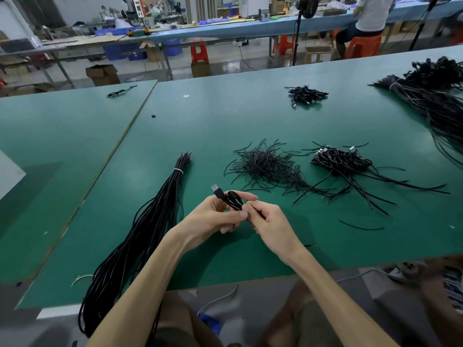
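your left grip [213,216] is clenched around a small coiled black usb cable [234,200], with the index finger over the top and the thumb beneath. your right grip [271,227] meets it from the other side, fingertips pinched on the coil's edge. a thin black strand shows under those fingers, but you cannot tell whether it is a tie or the cable's own end. the cable's silver plug [215,188] sticks up and to the left, clear of your fingers. both grips hover above the green counter [225,121], near its front edge, and the coil touches nothing but your fingers.

just left of your left arm lies a long bundle of black cables [150,221]. it is bound near its far end by a white tie [178,170] and trails off the counter's front edge. beyond your grips is a loose heap of short black ties [265,166]. to its right sits a pile of coiled cables [343,161], with one stray tie [360,227] nearer you. farther back is a smaller pile [307,93], and at the far right a large cable bundle [438,103].
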Motion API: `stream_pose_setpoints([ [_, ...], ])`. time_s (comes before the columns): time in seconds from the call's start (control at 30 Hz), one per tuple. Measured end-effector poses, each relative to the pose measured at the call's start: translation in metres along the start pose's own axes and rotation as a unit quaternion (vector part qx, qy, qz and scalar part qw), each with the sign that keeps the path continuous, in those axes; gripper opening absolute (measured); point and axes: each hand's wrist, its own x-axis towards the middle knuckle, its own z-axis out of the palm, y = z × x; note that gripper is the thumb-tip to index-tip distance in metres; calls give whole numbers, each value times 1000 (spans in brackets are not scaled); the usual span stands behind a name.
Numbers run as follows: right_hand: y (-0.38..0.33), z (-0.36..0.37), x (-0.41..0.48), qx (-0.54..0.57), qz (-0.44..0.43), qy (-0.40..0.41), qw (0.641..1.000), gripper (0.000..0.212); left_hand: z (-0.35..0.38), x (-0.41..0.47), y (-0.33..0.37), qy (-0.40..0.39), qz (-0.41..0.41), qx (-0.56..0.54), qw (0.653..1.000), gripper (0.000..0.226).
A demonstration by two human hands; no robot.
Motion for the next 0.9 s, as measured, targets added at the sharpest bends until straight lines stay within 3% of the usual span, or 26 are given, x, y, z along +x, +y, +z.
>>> stream_pose_setpoints([
  [0.17, -6, 0, -3, -6, -30, -8, 1000, 30, -1, -4, 10, 12, 18, 53, 998, 39],
  [0.4, -7, 4, -2, -12, 23, 14, 1000, 26, 1, -3, 16, 55, 37, 131, 989, 31],
  [0.53, -8, 4, -4, -28, 25, 37, 999, 35, 1, 0, 19, 98, 40, 227, 968, 30],
  [0.73, -10, 6, -4, -47, 16, 43, 998, 36, 5, 0, 16, 158, 20, 260, 952, 34],
  [0.9, -10, 5, -5, -47, 4, 54, 997, 33, 11, -4, 9, 247, 41, 329, 910, 23],
])
